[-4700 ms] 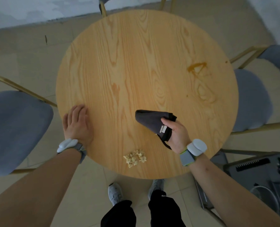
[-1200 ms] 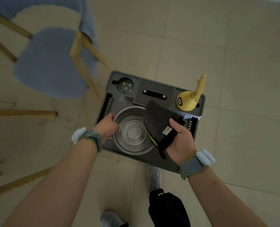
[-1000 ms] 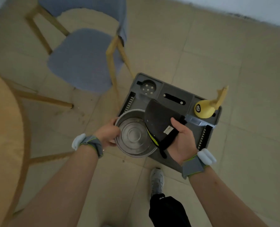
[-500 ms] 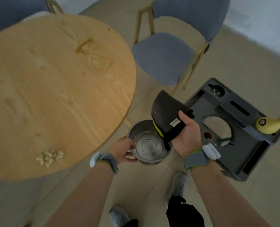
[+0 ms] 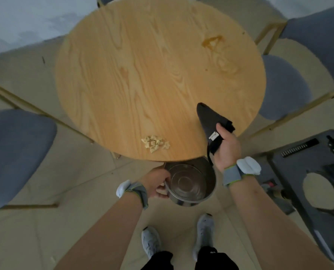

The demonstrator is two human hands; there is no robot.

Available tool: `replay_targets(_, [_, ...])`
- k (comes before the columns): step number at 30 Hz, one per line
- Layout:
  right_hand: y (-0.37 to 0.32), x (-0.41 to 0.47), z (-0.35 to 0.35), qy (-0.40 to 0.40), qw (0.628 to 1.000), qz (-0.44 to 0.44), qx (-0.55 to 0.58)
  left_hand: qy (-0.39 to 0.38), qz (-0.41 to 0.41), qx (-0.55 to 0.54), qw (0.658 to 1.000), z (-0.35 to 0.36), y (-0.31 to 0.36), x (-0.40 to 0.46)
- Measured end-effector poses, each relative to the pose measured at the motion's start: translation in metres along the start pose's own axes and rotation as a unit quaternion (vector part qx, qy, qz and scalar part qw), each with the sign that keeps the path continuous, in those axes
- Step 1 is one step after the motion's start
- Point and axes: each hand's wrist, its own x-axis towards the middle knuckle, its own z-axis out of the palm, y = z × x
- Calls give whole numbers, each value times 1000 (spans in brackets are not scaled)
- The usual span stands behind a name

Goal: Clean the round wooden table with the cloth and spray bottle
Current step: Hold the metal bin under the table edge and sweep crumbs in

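The round wooden table (image 5: 142, 78) fills the upper middle of the head view. A small heap of pale crumbs (image 5: 155, 143) lies near its front edge, and a brown stain (image 5: 214, 41) marks its far right. My right hand (image 5: 227, 148) grips a folded dark grey cloth (image 5: 211, 119) over the table's front right rim. My left hand (image 5: 158, 183) holds the rim of an empty steel bucket (image 5: 190, 183) just below the table's front edge. No spray bottle is in view.
Blue-grey chairs stand at the left (image 5: 16, 152) and right (image 5: 287, 88) of the table. A dark grey caddy tray (image 5: 308, 162) with a round hole lies on the tiled floor at the right. My shoes (image 5: 205, 234) are on the floor below the bucket.
I lifted the steel bucket out of the floor tray with my left hand and turned back to the table. The bucket now hangs under the front edge, the cloth over the rim.
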Motion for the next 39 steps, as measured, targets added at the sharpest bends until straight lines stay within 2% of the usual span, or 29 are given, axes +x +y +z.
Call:
replay_targets(3, [16, 4, 27, 14, 993, -17, -114, 19, 6, -32, 999, -30, -11, 1])
replay_targets(8, [34, 4, 58, -83, 957, -48, -274, 52, 22, -97, 994, -64, -32, -3])
replay_targets(13, [50, 10, 84, -155, 926, -67, -338, 61, 51, -143, 987, -88, -44, -10])
replay_targets(20, [57, 0, 84, -239, 899, -73, -359, 75, 89, -207, 972, -94, -52, -14])
replay_targets(28, [71, -23, 75, -326, 869, -54, -368, 117, 135, -220, 959, -79, -48, -20])
replay_targets(39, [86, -50, 55, -342, 876, -39, -339, 119, 155, -237, 952, -77, -49, -19])
